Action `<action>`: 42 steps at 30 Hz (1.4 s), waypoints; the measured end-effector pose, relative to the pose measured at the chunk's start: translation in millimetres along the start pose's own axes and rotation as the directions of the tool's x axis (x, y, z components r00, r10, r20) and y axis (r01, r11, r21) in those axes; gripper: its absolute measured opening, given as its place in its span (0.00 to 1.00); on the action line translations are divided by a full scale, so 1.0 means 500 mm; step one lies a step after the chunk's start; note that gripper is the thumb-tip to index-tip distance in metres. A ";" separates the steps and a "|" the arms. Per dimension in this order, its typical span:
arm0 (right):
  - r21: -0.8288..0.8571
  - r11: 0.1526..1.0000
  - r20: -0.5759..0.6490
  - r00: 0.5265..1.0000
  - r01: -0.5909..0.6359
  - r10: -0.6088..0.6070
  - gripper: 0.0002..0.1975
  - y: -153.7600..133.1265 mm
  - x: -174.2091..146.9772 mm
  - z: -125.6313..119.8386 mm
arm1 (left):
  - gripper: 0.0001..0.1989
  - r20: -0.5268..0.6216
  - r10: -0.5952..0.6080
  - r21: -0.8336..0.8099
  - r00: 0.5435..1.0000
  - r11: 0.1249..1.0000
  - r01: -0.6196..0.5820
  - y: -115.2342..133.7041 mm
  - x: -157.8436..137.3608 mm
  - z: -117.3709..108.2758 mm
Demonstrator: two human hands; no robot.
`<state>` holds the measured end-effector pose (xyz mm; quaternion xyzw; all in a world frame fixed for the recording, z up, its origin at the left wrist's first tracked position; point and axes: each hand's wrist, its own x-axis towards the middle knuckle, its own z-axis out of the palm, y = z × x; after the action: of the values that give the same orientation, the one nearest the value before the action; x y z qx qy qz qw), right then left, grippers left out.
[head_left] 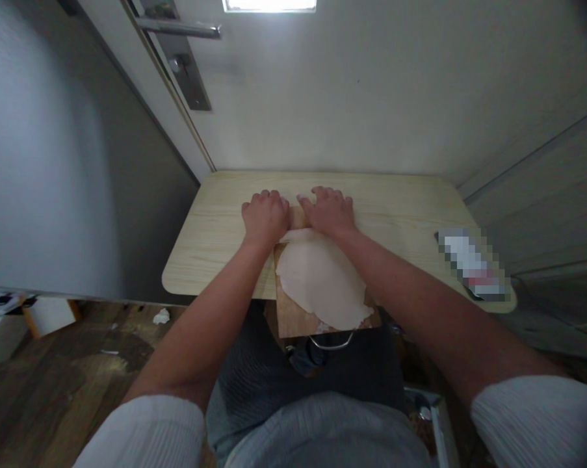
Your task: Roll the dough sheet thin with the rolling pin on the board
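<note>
A pale, thin sheet of dough (pixel 322 279) lies over a wooden board (pixel 293 315) with a metal handle at its near edge. Across the far end of the dough is a wooden rolling pin (pixel 299 218), of which only the short middle stretch shows. My left hand (pixel 266 214) is curled over the pin's left part. On its right part rests my right hand (pixel 332 209), palm down, with the thumb and forefinger somewhat lifted and the other fingers bent over it. Both hands hide the pin's ends.
The board sits partly on a light wooden table (pixel 210 227) and juts over its near edge above my lap. A blurred-out phone-like object (pixel 473 266) lies at the table's right end. Behind stands a white door with a metal handle (pixel 181 27). Crumpled paper (pixel 161 316) is on the floor.
</note>
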<state>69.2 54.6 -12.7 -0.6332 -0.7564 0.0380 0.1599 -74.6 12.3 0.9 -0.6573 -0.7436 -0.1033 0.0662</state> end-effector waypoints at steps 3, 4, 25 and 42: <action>-0.004 1.000 0.027 1.000 -0.013 0.013 0.31 0.000 0.007 0.000 | 0.22 0.013 -0.007 -0.010 1.000 1.000 0.008 -0.001 0.002 0.004; -0.007 1.000 0.029 0.999 -0.013 0.013 0.31 0.000 0.006 0.000 | 0.22 0.017 -0.007 -0.014 1.000 1.000 0.008 -0.001 0.000 0.006; -0.080 0.996 -0.026 0.999 0.026 -0.028 0.28 0.030 -0.182 -0.018 | 0.24 0.053 0.033 -0.059 0.998 0.998 -0.030 0.037 -0.187 -0.028; -0.090 0.995 -0.046 0.998 0.048 -0.052 0.31 0.051 -0.273 -0.044 | 0.27 0.063 0.095 -0.048 0.994 0.995 -0.092 0.051 -0.260 -0.053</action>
<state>119.9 -76.1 -25.0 -0.6212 -0.7689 -0.0147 0.1507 -33.9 -116.4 -2.3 -0.6958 -0.7112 -0.0956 0.0319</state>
